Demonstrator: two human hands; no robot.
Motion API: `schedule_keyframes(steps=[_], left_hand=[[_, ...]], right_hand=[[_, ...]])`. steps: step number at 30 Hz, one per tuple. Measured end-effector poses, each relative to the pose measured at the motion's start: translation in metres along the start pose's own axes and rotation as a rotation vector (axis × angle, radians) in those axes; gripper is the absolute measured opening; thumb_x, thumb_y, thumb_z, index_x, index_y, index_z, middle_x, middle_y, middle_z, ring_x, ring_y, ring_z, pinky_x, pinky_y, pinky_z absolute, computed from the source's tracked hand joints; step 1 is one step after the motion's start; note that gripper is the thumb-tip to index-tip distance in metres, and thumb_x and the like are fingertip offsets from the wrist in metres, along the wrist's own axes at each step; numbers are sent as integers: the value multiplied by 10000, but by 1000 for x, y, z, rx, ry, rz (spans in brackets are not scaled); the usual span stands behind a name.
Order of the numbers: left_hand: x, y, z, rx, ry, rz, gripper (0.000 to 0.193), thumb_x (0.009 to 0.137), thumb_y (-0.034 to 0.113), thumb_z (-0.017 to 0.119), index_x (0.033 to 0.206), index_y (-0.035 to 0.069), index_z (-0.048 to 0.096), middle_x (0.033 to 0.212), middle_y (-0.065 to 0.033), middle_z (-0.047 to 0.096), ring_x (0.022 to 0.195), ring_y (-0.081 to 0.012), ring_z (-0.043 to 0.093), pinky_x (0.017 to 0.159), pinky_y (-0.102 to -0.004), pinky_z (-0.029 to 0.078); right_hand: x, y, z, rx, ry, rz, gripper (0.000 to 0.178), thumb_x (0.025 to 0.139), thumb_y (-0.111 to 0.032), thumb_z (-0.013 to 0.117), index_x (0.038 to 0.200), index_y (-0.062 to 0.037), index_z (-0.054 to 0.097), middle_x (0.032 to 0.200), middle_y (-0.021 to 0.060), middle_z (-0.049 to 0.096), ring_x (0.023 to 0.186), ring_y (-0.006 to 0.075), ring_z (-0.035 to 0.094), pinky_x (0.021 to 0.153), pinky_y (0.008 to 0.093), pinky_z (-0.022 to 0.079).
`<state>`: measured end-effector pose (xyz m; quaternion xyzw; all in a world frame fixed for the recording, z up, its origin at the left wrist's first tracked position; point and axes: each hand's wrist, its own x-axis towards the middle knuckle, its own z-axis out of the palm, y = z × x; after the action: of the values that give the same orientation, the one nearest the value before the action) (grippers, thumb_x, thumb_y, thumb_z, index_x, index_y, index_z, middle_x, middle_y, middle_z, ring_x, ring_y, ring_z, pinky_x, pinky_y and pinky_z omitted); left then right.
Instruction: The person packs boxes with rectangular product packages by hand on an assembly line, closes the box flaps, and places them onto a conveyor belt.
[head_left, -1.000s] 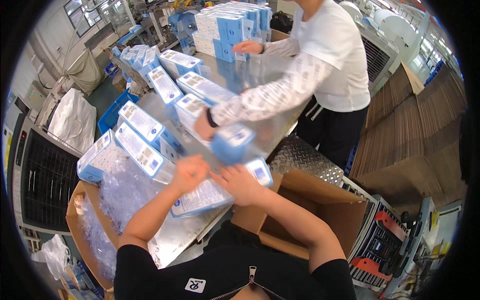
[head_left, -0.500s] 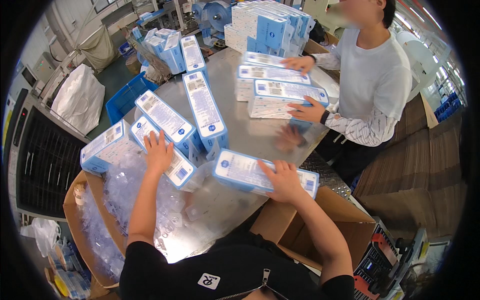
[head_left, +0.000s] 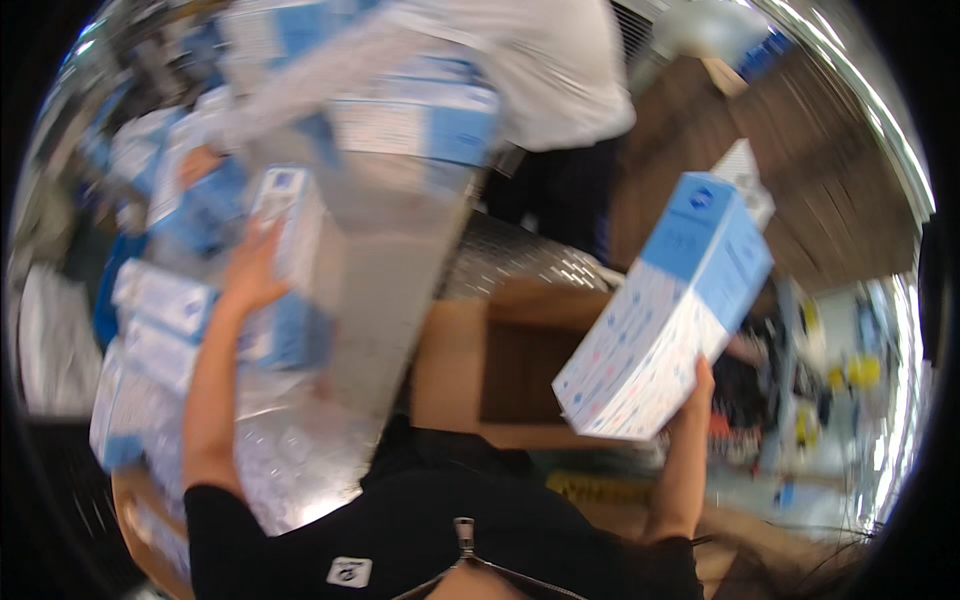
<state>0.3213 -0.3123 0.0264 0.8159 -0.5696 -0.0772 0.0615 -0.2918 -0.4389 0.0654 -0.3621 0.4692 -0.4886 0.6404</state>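
Note:
A long white and light-blue carton point(head_left: 655, 320) is raised on my right side, tilted, its blue end upward. My right hand point(head_left: 692, 395) is closed around its lower side; most of the fingers are hidden behind the carton. On the left, my left hand point(head_left: 255, 268) reaches over the metal table and lies against another blue-and-white carton point(head_left: 285, 205). Motion smears those fingers, so I cannot tell whether they grip it. Further cartons point(head_left: 165, 300) lie just left of my left forearm.
An open cardboard box point(head_left: 450, 370) stands by the right edge of the metal table point(head_left: 385, 240). Clear plastic pieces point(head_left: 270, 460) are heaped at the near left. Across the table, a co-worker in white point(head_left: 560, 70) leans over stacked cartons point(head_left: 400, 125). Brown cardboard stacks point(head_left: 800, 180) stand at the right.
My view has swung right. My right hand has lifted its carton off the table, up and to the right. My left hand has shifted to another carton. The co-worker has leaned across the table.

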Motion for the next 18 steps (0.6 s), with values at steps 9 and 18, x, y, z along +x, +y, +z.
schedule_keyframes(steps=[9,18], left_hand=[[13,47,-11,-593,115,257,978,580,158,721,1416,83,219,1311,-165,440,1205,-286,432,968,-385,374],[-35,311,82,-598,-162,939,730,670,233,712,1313,72,406,1184,-210,455,1095,-377,437,904,-439,374]], right_hand=[[18,92,-63,852,130,-16,504,854,-365,506,1222,-27,441,1139,124,491,1041,265,481,900,426,410],[-32,24,-34,1287,-275,31,475,823,-340,584,1176,-59,439,1083,100,460,1028,227,450,882,382,398]])
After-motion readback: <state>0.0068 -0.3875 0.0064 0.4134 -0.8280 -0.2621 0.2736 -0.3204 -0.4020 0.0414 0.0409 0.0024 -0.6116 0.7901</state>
